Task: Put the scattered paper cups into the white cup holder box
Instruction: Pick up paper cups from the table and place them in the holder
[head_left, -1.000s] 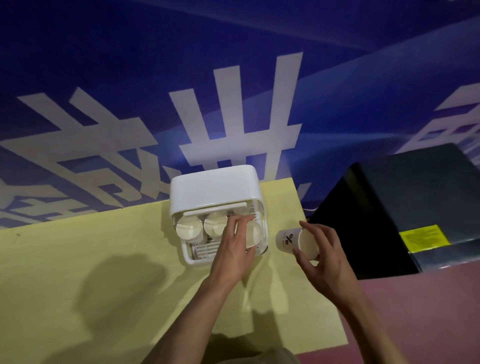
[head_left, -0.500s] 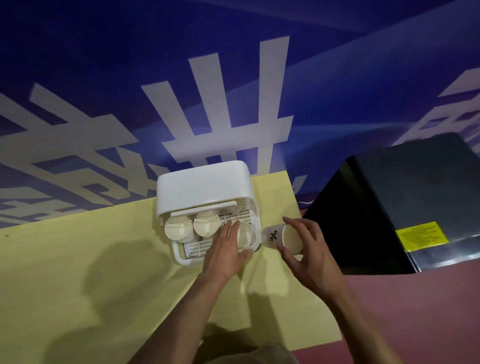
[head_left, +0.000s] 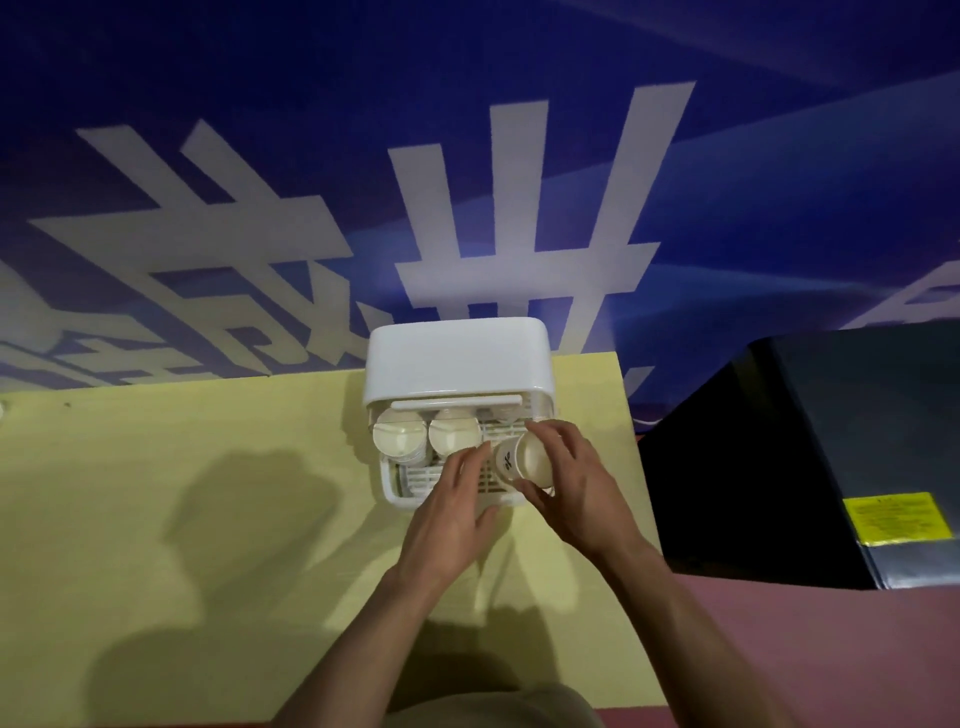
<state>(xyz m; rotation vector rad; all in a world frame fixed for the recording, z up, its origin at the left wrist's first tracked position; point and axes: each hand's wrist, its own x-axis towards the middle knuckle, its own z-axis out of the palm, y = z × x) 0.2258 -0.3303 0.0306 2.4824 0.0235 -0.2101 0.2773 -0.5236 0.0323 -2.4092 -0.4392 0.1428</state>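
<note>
A black mark resembling a percent sign was printed on the side of the paper cup (head_left: 522, 461). Large white characters, only partly in frame and not read with certainty, were set across the blue banner (head_left: 467, 171). A yellow label (head_left: 897, 517) was fixed to the dark cabinet (head_left: 872, 415); its print was too small to be read.

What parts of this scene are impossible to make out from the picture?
- Head view: the yellow label on the black case has print too small to read.
- The box interior's back row sits under its lid.
- The tray's front right is covered by the left hand, the right hand and the held cup.
</note>
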